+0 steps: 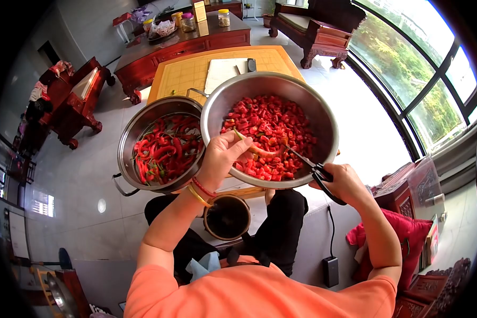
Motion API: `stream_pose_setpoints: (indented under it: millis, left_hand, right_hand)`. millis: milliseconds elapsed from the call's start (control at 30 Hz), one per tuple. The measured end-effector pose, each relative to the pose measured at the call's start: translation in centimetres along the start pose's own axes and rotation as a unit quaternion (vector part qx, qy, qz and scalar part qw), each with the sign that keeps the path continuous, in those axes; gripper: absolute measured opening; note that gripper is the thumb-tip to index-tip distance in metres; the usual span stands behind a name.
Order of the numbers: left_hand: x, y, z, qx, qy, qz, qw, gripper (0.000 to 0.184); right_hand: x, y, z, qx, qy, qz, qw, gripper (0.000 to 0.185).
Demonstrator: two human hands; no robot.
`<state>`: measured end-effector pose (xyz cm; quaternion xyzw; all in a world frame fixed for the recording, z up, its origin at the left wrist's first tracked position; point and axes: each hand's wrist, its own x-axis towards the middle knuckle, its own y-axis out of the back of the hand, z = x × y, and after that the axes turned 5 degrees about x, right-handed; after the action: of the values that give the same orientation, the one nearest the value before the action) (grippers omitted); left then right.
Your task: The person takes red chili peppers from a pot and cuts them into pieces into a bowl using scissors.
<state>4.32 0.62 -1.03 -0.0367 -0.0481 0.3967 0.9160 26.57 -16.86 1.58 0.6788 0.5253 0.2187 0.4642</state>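
Note:
My left hand (227, 153) pinches a red chili pepper (265, 152) by its stem end, over a wide metal basin (323, 127). In my right hand (342, 183) is a pair of black-handled scissors (318, 170), its blades at the pepper's tip. Cut red chili pieces (275, 119) cover the bottom of the basin. To the left stands a metal pot (126, 153) with whole red chilies (167, 151) and green stems in it. Whether the blades are closed on the pepper I cannot tell.
Basin and pot sit at the near edge of a wooden table (180, 74), which also bears a white board (220, 74) and a dark-handled knife (251, 64). Between the knees stands a brown bin (228, 217). A black power adapter (330, 271) lies on the floor at right.

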Motion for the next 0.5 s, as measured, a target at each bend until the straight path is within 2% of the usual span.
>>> stream_pose_setpoints:
  millis: [167, 300, 500]
  left_hand:
    - [0.5, 0.9, -1.0, -0.017, -0.008, 0.022, 1.0, 0.014]
    - [0.3, 0.6, -0.9, -0.052, 0.0, 0.036, 0.998, 0.011]
    - [-0.3, -0.7, -1.2, -0.06, 0.005, -0.005, 0.998, 0.011]
  right_hand:
    - [-0.6, 0.6, 0.1, 0.082, -0.007, -0.022, 0.996, 0.043]
    - [-1.2, 1.0, 0.1, 0.09, -0.001, -0.043, 0.995, 0.055]
    - [-1.3, 1.0, -0.1, 0.107, -0.004, -0.051, 0.993, 0.055]
